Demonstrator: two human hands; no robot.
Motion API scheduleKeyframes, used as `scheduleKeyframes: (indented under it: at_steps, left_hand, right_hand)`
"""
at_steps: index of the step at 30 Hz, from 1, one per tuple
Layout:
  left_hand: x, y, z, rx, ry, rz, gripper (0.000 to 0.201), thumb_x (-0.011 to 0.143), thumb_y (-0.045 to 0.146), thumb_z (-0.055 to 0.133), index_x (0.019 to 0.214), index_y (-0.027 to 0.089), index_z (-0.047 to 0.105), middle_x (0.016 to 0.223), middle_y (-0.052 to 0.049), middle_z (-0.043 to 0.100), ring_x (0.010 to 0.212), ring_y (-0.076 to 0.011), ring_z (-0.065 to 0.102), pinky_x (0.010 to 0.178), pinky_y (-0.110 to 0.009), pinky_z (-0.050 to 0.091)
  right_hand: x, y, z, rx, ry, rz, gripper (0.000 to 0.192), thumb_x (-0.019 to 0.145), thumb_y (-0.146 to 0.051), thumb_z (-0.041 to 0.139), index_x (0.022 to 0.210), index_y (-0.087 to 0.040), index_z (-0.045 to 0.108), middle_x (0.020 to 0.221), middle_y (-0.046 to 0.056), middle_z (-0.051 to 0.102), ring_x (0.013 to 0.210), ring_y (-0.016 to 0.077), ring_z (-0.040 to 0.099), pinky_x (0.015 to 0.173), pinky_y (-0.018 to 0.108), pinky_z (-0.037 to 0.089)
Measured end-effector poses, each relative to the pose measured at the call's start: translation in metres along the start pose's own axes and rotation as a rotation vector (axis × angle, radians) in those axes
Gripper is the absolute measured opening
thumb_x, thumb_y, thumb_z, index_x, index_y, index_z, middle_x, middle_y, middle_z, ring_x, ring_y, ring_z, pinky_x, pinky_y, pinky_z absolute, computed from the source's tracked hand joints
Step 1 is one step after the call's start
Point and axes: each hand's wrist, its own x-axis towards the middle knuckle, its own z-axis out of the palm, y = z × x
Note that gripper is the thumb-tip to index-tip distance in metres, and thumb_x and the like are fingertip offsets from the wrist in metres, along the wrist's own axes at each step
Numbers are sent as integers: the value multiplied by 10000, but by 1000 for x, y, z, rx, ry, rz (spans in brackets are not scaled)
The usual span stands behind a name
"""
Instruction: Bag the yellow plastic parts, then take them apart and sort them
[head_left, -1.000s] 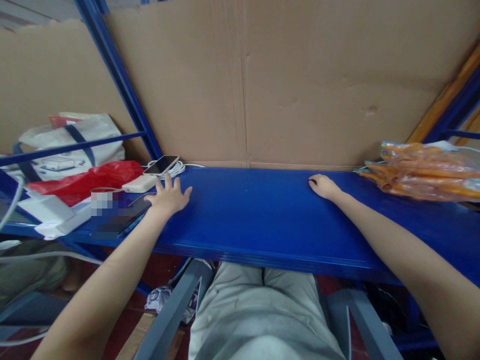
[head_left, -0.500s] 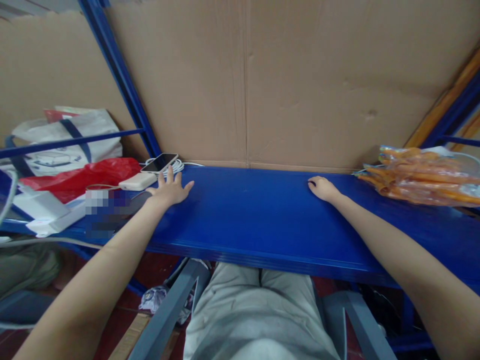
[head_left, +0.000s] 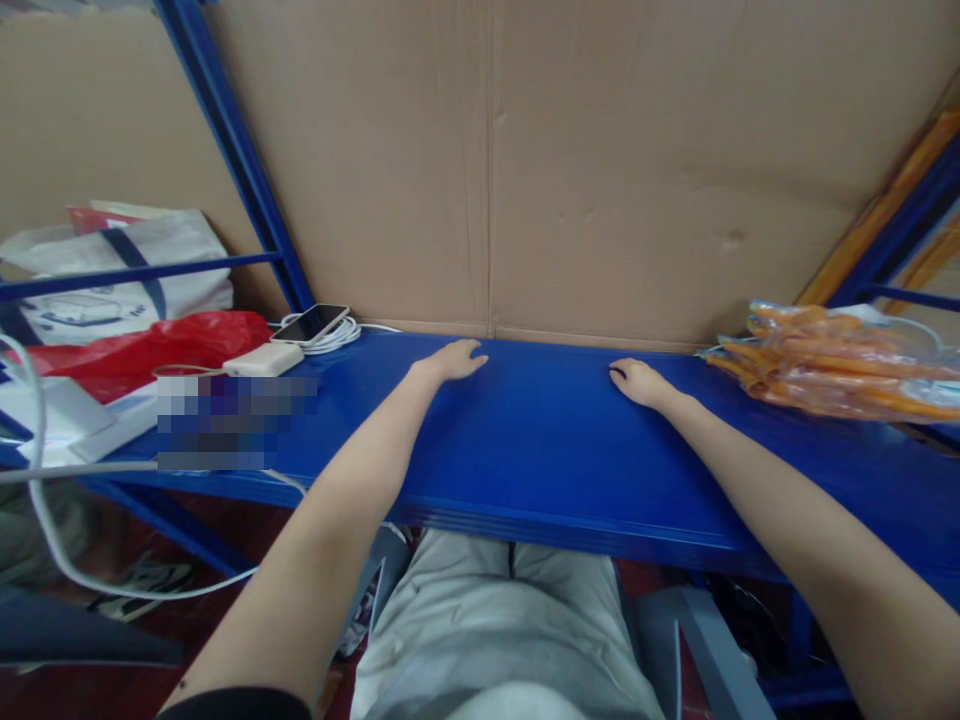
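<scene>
My left hand [head_left: 452, 359] lies palm down on the blue shelf board [head_left: 540, 450], near its back edge at the middle, holding nothing. Resting palm down a little to the right is my right hand [head_left: 637, 382], fingers loosely curled, also empty. Both hands touch only the board. A brown cardboard sheet [head_left: 585, 170] stands upright just behind them.
At the back left lie a phone [head_left: 311, 323] on a coiled white cable [head_left: 334, 336] and a white power bank [head_left: 262, 360]. Further left sit a red plastic bag [head_left: 142, 350] and a white tote bag [head_left: 112, 275]. Orange packets in clear wrap [head_left: 840, 362] lie at the right.
My left hand has slid to the right along the board, away from the phone and power bank toward the middle. My right hand has stayed put.
</scene>
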Motion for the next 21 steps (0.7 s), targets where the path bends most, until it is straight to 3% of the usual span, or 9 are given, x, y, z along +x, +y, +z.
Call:
scheduleKeyframes:
  at_steps: [3, 5, 13, 21]
  left_hand:
    - [5, -12, 22, -9, -38, -24, 626, 1031, 445, 275, 1588, 168, 351, 1678, -93, 288, 1558, -230, 264, 1250, -384, 255]
    - [7, -20, 29, -22, -55, 25, 653, 1014, 460, 305, 1579, 138, 365, 1670, -108, 307, 1552, -232, 281, 1248, -361, 259]
    - [19, -26, 33, -63, -48, 83, 726, 963, 619, 329, 1566, 219, 394, 1653, -96, 354, 1526, -270, 343, 1238, -430, 284]
    - [14, -23, 31, -46, -65, 68, 706, 982, 575, 325, 1574, 195, 379, 1667, -95, 322, 1548, -258, 291, 1250, -406, 260]
  right_hand:
    - [1, 2, -1, -2, -27, -9, 484, 993, -240, 390, 1387, -81, 623, 1439, 188, 604, 1352, 288, 563, 1136, 421, 442]
    - [2, 3, -1, -8, -39, -16, 486, 996, -247, 389, 1390, -80, 619, 1444, 191, 599, 1357, 289, 559, 1135, 423, 442]
    - [5, 6, -1, 7, -41, -36, 461, 996, -240, 414, 1370, -85, 635, 1444, 190, 600, 1355, 293, 563, 1133, 416, 443]
    - [1, 0, -9, 117, -26, 1, 401, 950, -194, 506, 1287, -86, 694, 1401, 183, 635, 1346, 281, 575, 1156, 391, 423]
